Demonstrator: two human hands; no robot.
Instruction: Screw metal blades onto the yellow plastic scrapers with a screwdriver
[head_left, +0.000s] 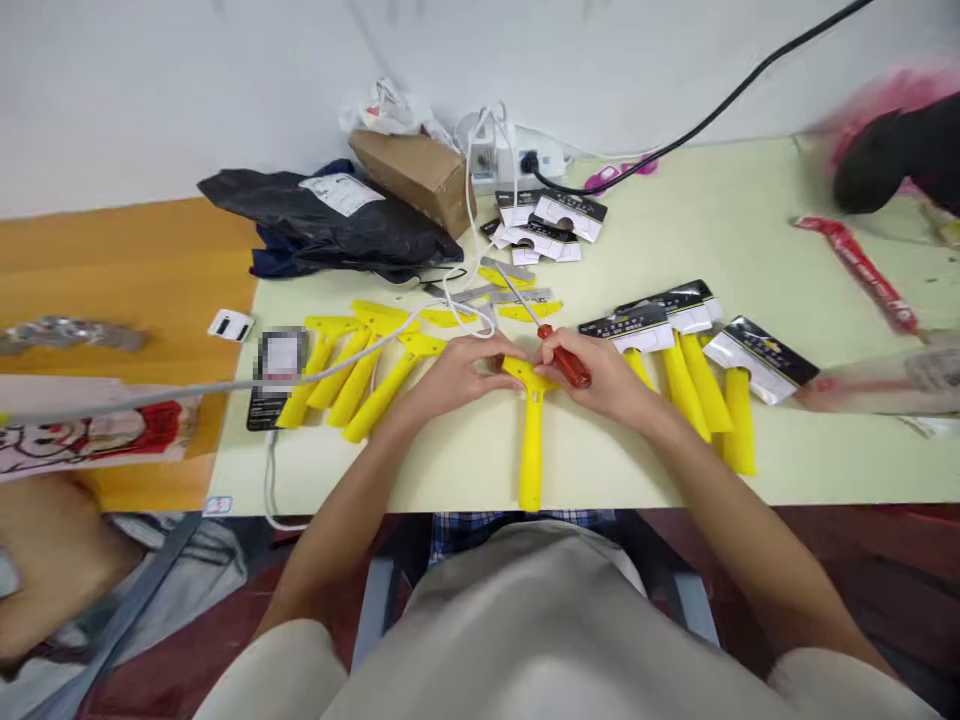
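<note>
In front of me a yellow T-shaped scraper handle (531, 450) lies on the table, its grip pointing towards my body. My left hand (466, 372) pinches the left end of its wide head. A screwdriver with a red handle (568, 362) is in my right hand (611, 375), its shaft pointing up and left, away from the scraper. Fingers of that hand also touch the right end of the head. Beyond my hands lie loose metal blades (517, 296) and yellow blade-holder strips (529, 312).
Several yellow scraper handles (390, 390) lie left, by a phone-like device (274, 405). Carded scrapers (686, 385) lie right. Behind are black-and-white cards (544, 228), a black plastic bag (330, 225), a cardboard box (420, 170) and a power strip (540, 155). A white cable (352, 358) crosses the table.
</note>
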